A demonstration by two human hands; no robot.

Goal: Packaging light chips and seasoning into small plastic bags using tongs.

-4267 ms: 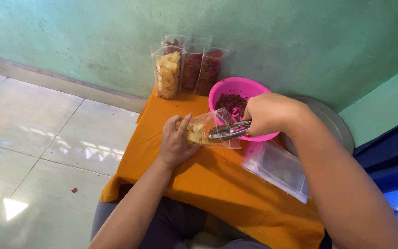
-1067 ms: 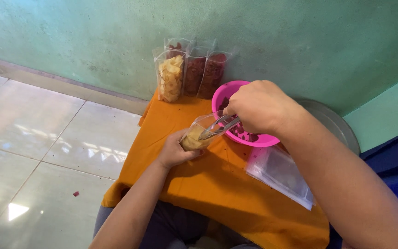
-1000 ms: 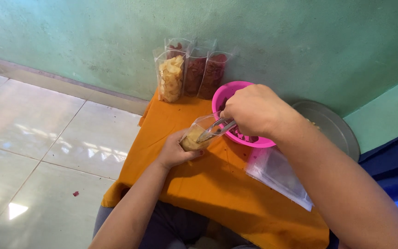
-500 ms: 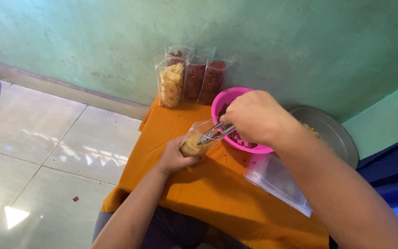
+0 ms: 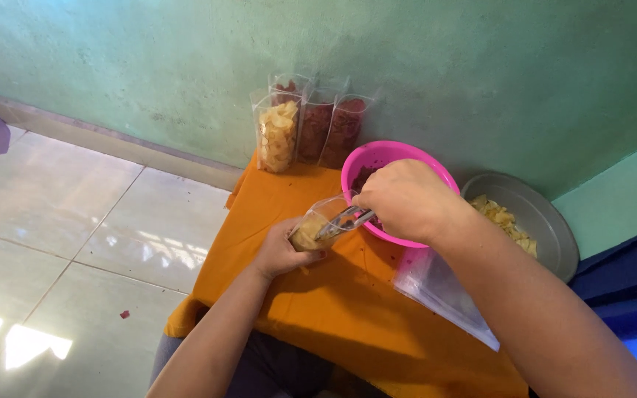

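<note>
1. Head view, landmark the pink bowl [image 5: 436,166] on the orange-covered table [image 5: 318,309]: left hand [image 5: 283,247] just left of the bowl, grip clenched around a clear pouch [image 5: 317,225] with pale yellow chips at its bottom, mouth tilted toward the bowl.
2. Right hand [image 5: 407,200] over the bowl's near rim, grip closed on metal tongs [image 5: 342,220]; tips inside the pouch mouth. Cannot tell whether a chip sits between the tips.
3. Dark red chips in the bowl, mostly hidden by the hand.
4. Behind the bowl to the left, against the green wall: filled pouches [image 5: 311,129], one yellow, the others red. Right of the bowl: a grey metal tray [image 5: 554,221] with yellow chips. In front of the bowl: a stack of empty clear bags [image 5: 436,287].
5. Step in hand, judged: loading the pouch by tongs. Next move likely calls for loosening the tongs inside, then drawing them out without snagging the pouch lip.
</note>
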